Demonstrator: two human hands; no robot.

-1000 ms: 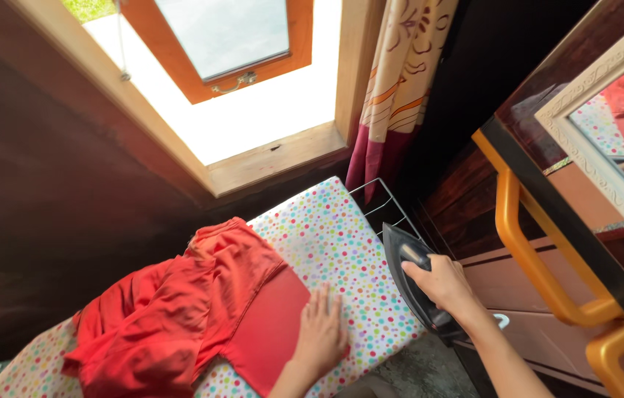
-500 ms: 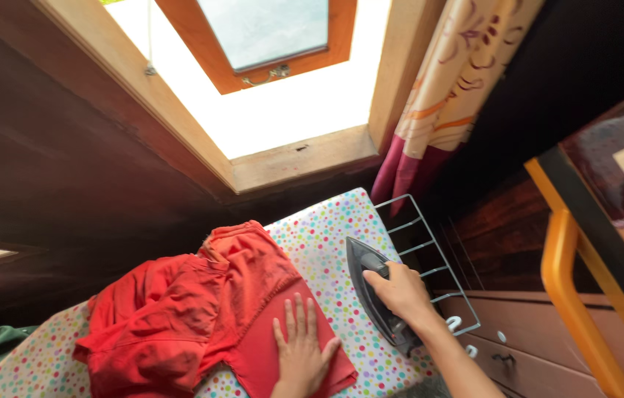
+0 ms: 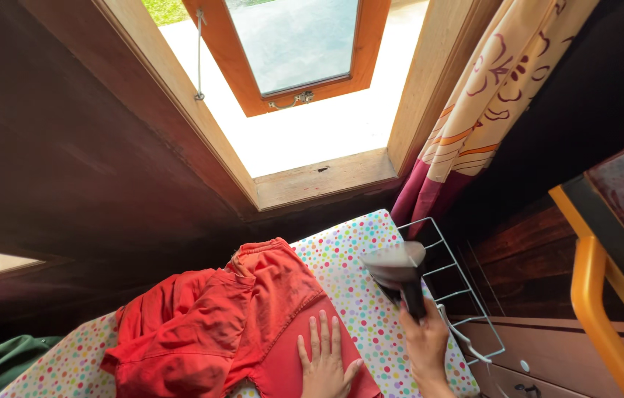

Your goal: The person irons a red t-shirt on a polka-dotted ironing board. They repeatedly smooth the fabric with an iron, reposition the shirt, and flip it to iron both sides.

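The left hand is lying flat and open on the red clothes, fingers spread, close to the near edge of the spotty ironing board. It has hardly moved. The right hand is gripping the dark iron by its handle. Half a second ago the iron was flat on the board; now it is lifted and tipped, maybe just clear of the cover. At the board's far right end is the wire rack, then the window.
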